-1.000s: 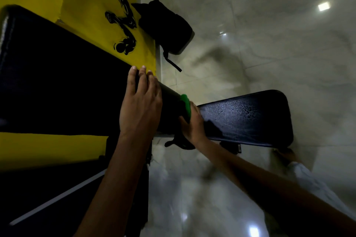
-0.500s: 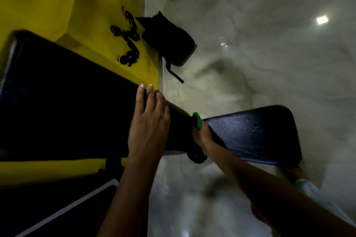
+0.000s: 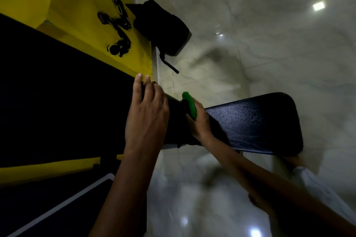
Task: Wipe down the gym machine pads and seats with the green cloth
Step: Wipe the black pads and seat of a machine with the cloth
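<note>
A long black backrest pad (image 3: 57, 102) fills the left of the head view. My left hand (image 3: 147, 113) lies flat on its narrow end, fingers straight over the edge. A black seat pad (image 3: 260, 121) with water droplets on it stretches to the right. In the gap between the two pads my right hand (image 3: 200, 123) presses the green cloth (image 3: 190, 105) against the end of the backrest. Only a narrow strip of the cloth shows; my palm hides the remainder.
A black backpack (image 3: 161, 32) lies on the glossy marble floor (image 3: 269, 44) beyond the bench. Black cords (image 3: 117, 29) lie on a yellow surface (image 3: 81, 5) at upper left. A dark mat with a white edge (image 3: 57, 208) sits at lower left. A foot (image 3: 292, 159) shows under the seat.
My right hand with the green cloth has slid a little along the gap between the pads. My left hand stays flat on the backrest end. The camera has shifted slightly.
</note>
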`<state>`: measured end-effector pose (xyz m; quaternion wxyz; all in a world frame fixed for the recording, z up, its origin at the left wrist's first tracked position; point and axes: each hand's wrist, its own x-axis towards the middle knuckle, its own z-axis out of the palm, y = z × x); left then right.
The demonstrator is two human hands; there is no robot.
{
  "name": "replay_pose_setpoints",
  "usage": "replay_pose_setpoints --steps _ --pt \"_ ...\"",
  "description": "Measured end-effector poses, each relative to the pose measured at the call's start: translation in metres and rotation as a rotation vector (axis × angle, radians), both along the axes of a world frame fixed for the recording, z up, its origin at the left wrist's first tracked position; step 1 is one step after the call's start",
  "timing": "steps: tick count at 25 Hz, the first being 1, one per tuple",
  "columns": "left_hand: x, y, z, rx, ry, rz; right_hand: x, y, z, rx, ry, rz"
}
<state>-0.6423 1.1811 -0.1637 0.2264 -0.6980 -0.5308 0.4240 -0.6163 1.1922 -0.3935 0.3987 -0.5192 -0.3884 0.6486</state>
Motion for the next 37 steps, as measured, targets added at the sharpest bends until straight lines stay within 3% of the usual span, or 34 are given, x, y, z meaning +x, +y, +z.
replay_pose_setpoints --steps 5,9,13,17,21,24,29,33,37 --pt "0.002 -0.005 -0.022 -0.063 0.002 0.000 0.003 -0.011 -0.015 -0.125 0.027 0.003" --pt "0.000 -0.004 -0.032 -0.060 -0.001 -0.031 -0.008 -0.012 -0.012 0.129 -0.021 -0.071" --pt "0.001 -0.003 -0.041 -0.045 0.013 -0.029 0.001 -0.003 -0.011 -0.092 -0.016 -0.013" --pt "-0.002 -0.001 -0.050 -0.046 -0.052 -0.043 -0.004 -0.005 -0.022 0.072 0.000 -0.010" --pt "0.002 -0.001 -0.048 -0.057 -0.145 -0.017 0.005 -0.013 -0.033 -0.210 0.014 0.114" --pt "0.001 -0.004 -0.023 -0.069 -0.161 0.025 0.017 0.001 -0.014 -0.055 -0.016 0.143" --pt "-0.005 -0.006 0.053 0.161 -0.268 0.043 0.040 0.061 0.086 0.189 -0.121 0.396" --pt "-0.006 -0.001 0.098 0.377 -0.325 0.024 0.045 0.081 0.141 0.279 -0.078 0.554" --pt "-0.005 -0.003 0.125 0.659 -0.287 0.122 0.042 0.103 0.181 0.410 -0.076 0.701"
